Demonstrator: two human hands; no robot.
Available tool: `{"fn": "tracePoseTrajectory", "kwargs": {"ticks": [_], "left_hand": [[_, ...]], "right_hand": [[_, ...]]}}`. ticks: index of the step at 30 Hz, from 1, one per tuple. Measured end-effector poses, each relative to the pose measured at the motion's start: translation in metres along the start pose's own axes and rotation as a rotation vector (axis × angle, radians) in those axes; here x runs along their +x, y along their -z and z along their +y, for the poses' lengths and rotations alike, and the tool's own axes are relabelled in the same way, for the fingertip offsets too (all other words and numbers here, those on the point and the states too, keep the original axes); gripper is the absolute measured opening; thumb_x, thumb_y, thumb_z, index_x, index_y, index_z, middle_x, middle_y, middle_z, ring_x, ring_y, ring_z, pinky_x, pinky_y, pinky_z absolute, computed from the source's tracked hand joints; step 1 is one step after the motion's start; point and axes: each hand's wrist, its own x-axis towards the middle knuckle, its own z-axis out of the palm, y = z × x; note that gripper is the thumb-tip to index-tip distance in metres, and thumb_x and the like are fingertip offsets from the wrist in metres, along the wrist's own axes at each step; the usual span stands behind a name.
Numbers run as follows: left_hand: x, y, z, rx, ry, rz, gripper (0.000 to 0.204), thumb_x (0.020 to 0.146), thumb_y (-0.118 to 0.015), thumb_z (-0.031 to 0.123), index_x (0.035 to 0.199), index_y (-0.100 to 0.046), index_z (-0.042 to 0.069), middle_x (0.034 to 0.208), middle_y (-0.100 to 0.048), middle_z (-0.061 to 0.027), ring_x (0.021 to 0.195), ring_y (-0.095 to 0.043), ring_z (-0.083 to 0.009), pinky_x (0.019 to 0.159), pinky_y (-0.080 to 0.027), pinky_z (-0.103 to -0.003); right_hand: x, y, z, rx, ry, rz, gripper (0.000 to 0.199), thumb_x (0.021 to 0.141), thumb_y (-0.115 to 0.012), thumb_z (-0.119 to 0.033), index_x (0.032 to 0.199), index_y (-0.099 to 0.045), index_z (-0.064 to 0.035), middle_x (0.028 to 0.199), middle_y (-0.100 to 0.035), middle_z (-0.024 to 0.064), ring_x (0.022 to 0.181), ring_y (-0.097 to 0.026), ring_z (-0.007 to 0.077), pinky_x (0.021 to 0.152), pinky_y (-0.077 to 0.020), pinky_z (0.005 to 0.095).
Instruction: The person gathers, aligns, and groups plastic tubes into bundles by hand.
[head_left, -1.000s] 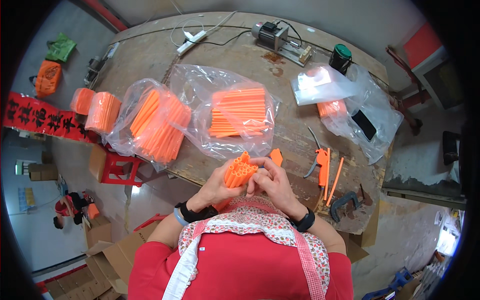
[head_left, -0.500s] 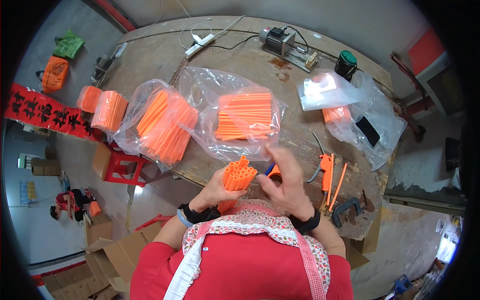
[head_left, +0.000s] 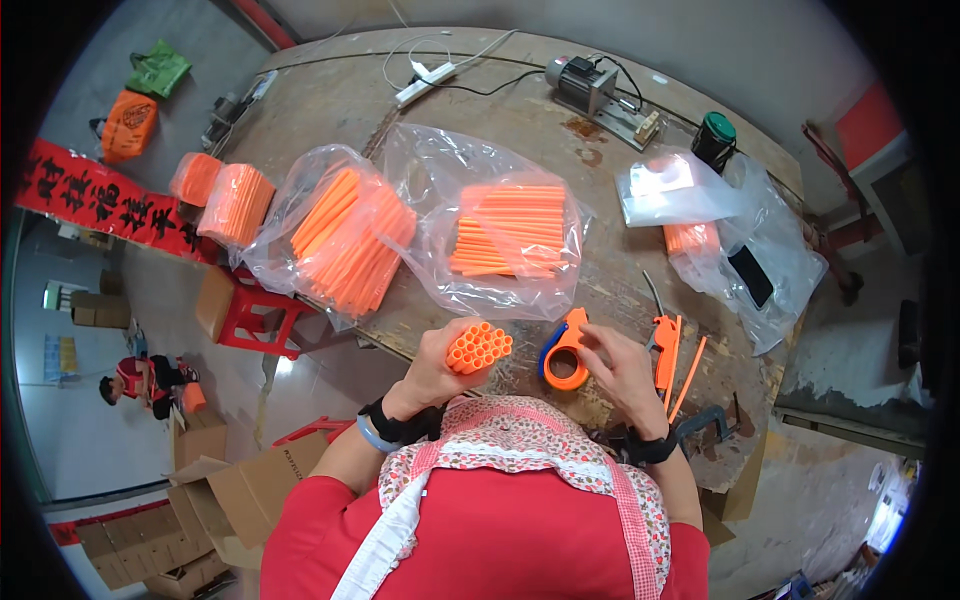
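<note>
A bundle of orange plastic tubes [head_left: 480,348] is gripped in my left hand [head_left: 440,362], its round open ends turned up. My right hand [head_left: 622,378] is beside an orange-and-blue tape dispenser [head_left: 566,352] on the table. Its fingers are apart, with the fingertips at the dispenser's right edge; contact is hard to make out. Beyond the hands, a clear plastic bag [head_left: 510,232] contains more orange tubes, and another clear bag [head_left: 350,240] of tubes lies to its left. Right of my right hand are an orange-handled cutter [head_left: 665,350] and a single orange tube [head_left: 688,378].
A dark C-clamp [head_left: 712,424] grips the table's near right edge. Two wrapped tube bundles [head_left: 237,204] stand at the left. A motor [head_left: 580,82], white power strip [head_left: 425,86], green-lidded jar [head_left: 715,138] and phone [head_left: 750,276] are farther off. A person [head_left: 145,385] sits at the far left.
My right hand has moved down and right from beside the bundle to the tape dispenser, which is now more exposed. My left hand has tilted the tube ends toward me. The whole view has shifted slightly.
</note>
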Motion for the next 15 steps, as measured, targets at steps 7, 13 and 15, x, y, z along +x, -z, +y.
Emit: {"fn": "tracePoseTrajectory", "kwargs": {"ticks": [7, 13, 15], "left_hand": [[0.001, 0.009, -0.004, 0.145, -0.15, 0.007, 0.049, 0.068, -0.076, 0.005, 0.112, -0.054, 0.003, 0.097, -0.067, -0.0105, 0.083, -0.068, -0.023, 0.073, -0.052, -0.03], [-0.001, 0.01, -0.009, 0.155, -0.098, -0.005, 0.049, 0.068, -0.076, 0.004, 0.113, -0.054, 0.002, 0.096, -0.067, -0.0107, 0.082, -0.068, -0.0223, 0.072, -0.052, -0.03], [-0.002, 0.009, -0.009, 0.146, -0.089, 0.011, 0.048, 0.069, -0.075, 0.004, 0.112, -0.054, 0.002, 0.096, -0.067, -0.0107, 0.082, -0.068, -0.0218, 0.072, -0.052, -0.029]], "right_hand": [[-0.021, 0.008, 0.072, -0.209, -0.151, 0.112, 0.03, 0.08, -0.065, -0.016, 0.107, -0.061, -0.0055, 0.101, -0.064, 0.0124, 0.091, -0.062, 0.0307, 0.078, -0.0496, 0.0378], [-0.033, 0.022, 0.164, -0.721, -0.255, 0.308, 0.044, 0.076, -0.068, -0.016, 0.117, -0.055, -0.0062, 0.109, -0.057, 0.0152, 0.093, -0.06, 0.0327, 0.078, -0.0493, 0.0402], [-0.035, 0.018, 0.173, -0.714, -0.487, 0.195, 0.047, 0.074, -0.07, -0.017, 0.117, -0.056, -0.0068, 0.107, -0.056, 0.0157, 0.095, -0.06, 0.0319, 0.077, -0.0492, 0.0411]]}}
